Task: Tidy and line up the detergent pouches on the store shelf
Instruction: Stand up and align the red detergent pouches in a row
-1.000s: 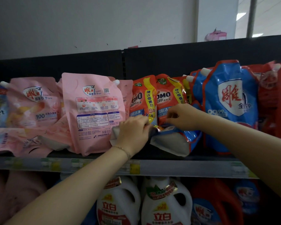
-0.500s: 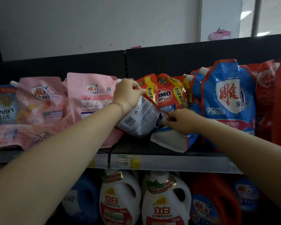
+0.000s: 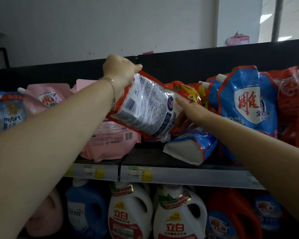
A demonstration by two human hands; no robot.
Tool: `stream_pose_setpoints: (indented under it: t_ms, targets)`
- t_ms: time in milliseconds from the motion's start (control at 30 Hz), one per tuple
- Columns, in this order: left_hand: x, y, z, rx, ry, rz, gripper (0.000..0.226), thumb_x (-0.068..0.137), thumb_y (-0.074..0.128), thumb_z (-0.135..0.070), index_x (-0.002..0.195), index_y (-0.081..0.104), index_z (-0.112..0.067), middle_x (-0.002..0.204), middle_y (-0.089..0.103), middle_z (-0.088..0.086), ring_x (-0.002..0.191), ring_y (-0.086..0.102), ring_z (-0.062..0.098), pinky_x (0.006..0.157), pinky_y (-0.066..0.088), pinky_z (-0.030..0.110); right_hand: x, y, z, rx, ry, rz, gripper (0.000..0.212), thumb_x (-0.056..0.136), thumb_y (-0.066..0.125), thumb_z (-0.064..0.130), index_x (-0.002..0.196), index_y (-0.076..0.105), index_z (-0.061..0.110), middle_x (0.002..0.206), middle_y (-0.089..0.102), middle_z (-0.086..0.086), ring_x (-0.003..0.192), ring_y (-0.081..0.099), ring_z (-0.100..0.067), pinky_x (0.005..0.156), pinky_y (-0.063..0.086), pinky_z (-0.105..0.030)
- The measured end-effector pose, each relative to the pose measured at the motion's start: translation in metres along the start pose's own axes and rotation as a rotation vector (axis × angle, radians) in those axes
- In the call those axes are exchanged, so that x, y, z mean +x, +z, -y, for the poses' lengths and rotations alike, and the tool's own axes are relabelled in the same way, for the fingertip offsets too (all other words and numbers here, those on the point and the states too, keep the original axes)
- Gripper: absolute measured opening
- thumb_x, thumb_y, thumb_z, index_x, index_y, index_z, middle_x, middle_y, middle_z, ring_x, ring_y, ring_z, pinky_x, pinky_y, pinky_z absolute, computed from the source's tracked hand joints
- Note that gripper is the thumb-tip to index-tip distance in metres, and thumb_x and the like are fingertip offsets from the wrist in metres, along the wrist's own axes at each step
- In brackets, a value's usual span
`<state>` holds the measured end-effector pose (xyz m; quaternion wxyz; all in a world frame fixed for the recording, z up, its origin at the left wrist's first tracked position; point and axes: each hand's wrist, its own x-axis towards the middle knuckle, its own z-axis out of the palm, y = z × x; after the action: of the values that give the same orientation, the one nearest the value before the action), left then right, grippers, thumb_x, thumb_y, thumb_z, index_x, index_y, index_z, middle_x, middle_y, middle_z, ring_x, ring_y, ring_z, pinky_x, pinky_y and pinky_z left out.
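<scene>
- My left hand [image 3: 121, 71] grips the raised orange pouch [image 3: 148, 109]; my right hand [image 3: 190, 111] touches it, fingers straight.
- Two pink pouches [image 3: 47, 100], two white jugs [image 3: 129, 213].
- Black shelf [image 3: 179, 176], white wall [image 3: 128, 23].

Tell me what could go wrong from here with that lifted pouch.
The left hand holds the pouch by one top corner, tilted, so it may slip. The right hand only touches it with straight fingers. The blue pouch lies on its side at the shelf edge and might get knocked off.
</scene>
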<state>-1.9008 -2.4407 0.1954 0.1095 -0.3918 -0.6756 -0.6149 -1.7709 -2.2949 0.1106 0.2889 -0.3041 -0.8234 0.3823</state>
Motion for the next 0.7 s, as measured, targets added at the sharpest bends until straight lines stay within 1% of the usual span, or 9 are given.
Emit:
stream_pose_setpoints:
  t_ms: [67,167,233,300,433,500,567,633,700]
  targets:
    - [-0.003,-0.002,-0.006,-0.027,0.039,-0.013,0.017,0.086,0.069,-0.025,0.079,0.069,-0.01,0.081,0.071,0.005,0.075,0.071,0.018,0.077,0.059,0.036,0.005,-0.002,0.015,0.194,0.107,-0.012,0.094,0.086,0.022,0.077,0.08,0.07,-0.004,0.074,0.071,-0.017,0.064,0.066,-0.026,0.057,0.049,-0.026]
    - [-0.01,-0.002,-0.008,-0.064,0.084,-0.023,0.02,0.087,0.068,-0.025,0.073,0.068,-0.012,0.078,0.071,0.003,0.073,0.071,0.015,0.078,0.059,0.034,0.011,-0.009,0.032,0.3,0.228,-0.045,0.096,0.077,0.031,0.084,0.076,0.069,-0.004,0.068,0.07,-0.017,0.051,0.064,-0.023,0.047,0.045,-0.021]
    - [-0.015,0.0,-0.006,-0.104,0.102,-0.025,0.022,0.087,0.068,-0.024,0.068,0.065,-0.015,0.076,0.07,0.002,0.073,0.071,0.015,0.079,0.059,0.034,0.016,-0.014,0.038,0.289,0.267,-0.011,0.085,0.083,0.037,0.074,0.08,0.068,-0.005,0.069,0.07,-0.016,0.053,0.065,-0.023,0.049,0.045,-0.021]
    - [-0.02,0.003,-0.001,-0.141,0.137,-0.031,0.023,0.086,0.069,-0.024,0.065,0.065,-0.017,0.073,0.07,0.002,0.074,0.071,0.017,0.079,0.059,0.037,0.019,-0.017,0.044,0.296,0.266,-0.011,0.066,0.092,0.037,0.054,0.085,0.065,-0.006,0.073,0.07,-0.018,0.059,0.065,-0.025,0.05,0.045,-0.023]
    - [-0.028,0.01,0.023,-0.238,0.187,-0.06,0.025,0.088,0.067,-0.023,0.064,0.063,-0.017,0.069,0.066,0.001,0.071,0.067,0.021,0.069,0.057,0.033,0.027,-0.017,0.058,0.468,0.154,-0.142,0.023,0.094,0.038,0.013,0.085,0.056,0.002,0.078,0.065,-0.012,0.063,0.064,-0.022,0.049,0.055,-0.025]
    - [-0.033,0.013,0.041,-0.261,0.195,-0.091,0.026,0.09,0.063,-0.024,0.066,0.058,-0.017,0.067,0.06,-0.001,0.066,0.059,0.012,0.065,0.049,0.026,0.033,-0.015,0.063,0.523,0.101,-0.192,0.016,0.095,0.04,0.009,0.091,0.055,0.002,0.086,0.065,-0.012,0.066,0.065,-0.02,0.059,0.058,-0.027]
    - [-0.042,0.017,0.058,-0.317,0.196,-0.085,0.023,0.093,0.06,-0.021,0.07,0.055,-0.016,0.071,0.059,-0.003,0.063,0.054,0.001,0.062,0.045,0.019,0.039,-0.012,0.067,0.57,0.018,-0.243,0.014,0.095,0.043,0.009,0.102,0.053,0.004,0.1,0.062,-0.013,0.069,0.063,-0.019,0.056,0.058,-0.026]
    - [-0.057,0.023,0.077,-0.325,0.234,-0.013,0.017,0.092,0.06,-0.015,0.076,0.054,-0.015,0.086,0.062,0.001,0.067,0.055,-0.005,0.063,0.045,0.013,0.037,-0.005,0.07,0.609,-0.051,-0.278,0.011,0.095,0.042,0.009,0.099,0.051,0.005,0.097,0.062,-0.015,0.072,0.066,-0.024,0.058,0.059,-0.031]
    - [-0.069,0.034,0.099,-0.252,0.253,0.102,0.013,0.087,0.067,-0.015,0.086,0.054,-0.019,0.096,0.061,-0.001,0.082,0.056,-0.003,0.071,0.045,0.013,0.042,0.001,0.068,0.57,-0.07,-0.31,0.011,0.089,0.041,0.01,0.086,0.051,0.007,0.084,0.055,-0.013,0.077,0.063,-0.031,0.069,0.056,-0.037]
